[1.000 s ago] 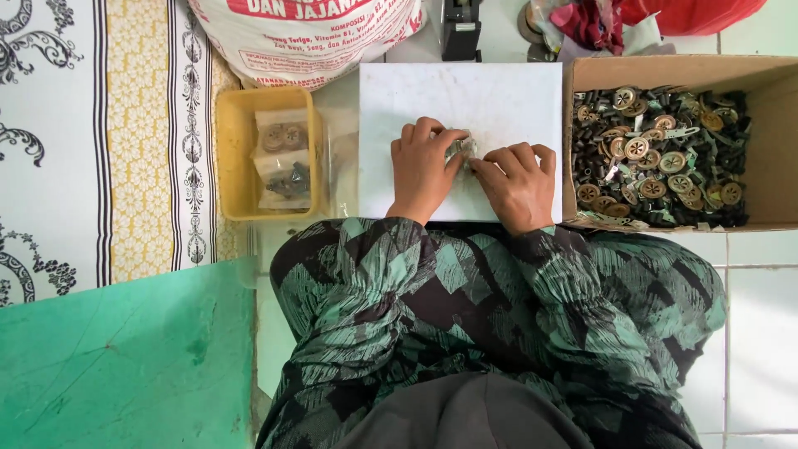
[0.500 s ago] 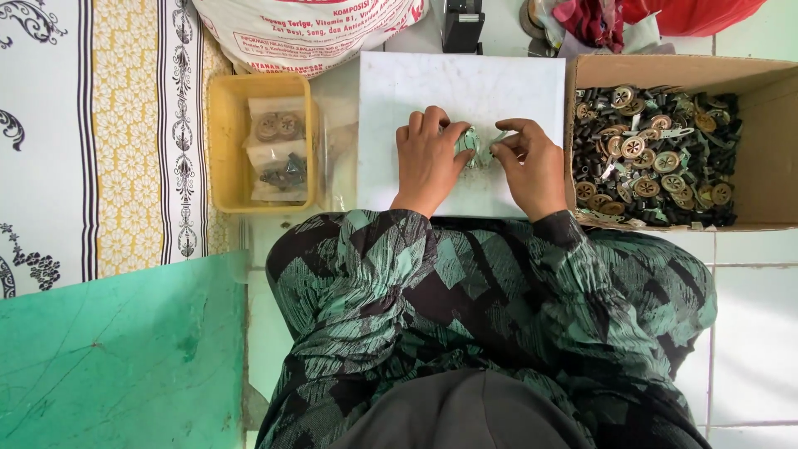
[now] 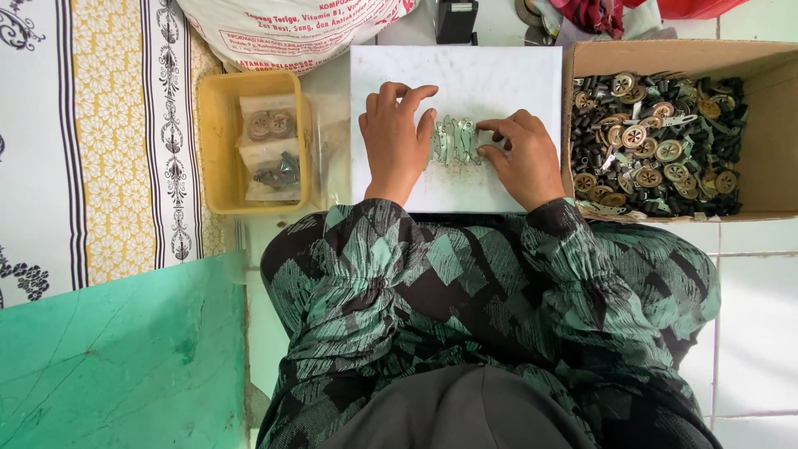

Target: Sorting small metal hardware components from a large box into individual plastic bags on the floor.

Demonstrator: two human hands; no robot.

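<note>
A row of several small flat metal pieces [image 3: 454,140] lies on a white board [image 3: 507,83] in front of me. My left hand [image 3: 396,133] rests flat on the board with fingers spread, its fingertips touching the left end of the row. My right hand [image 3: 521,154] is at the right end, thumb and forefinger pinching against the pieces. Both hands press the row from either side.
A cardboard box [image 3: 777,125] at the right holds many round metal parts and black pieces. A yellow plastic tray [image 3: 216,141] with small bagged parts sits at the left. A printed sack [image 3: 291,33] lies behind, patterned cloth and a green sheet [image 3: 116,366] at the left.
The hands have moved apart along the board, and the pieces that were bunched between them now lie spread in a visible row.
</note>
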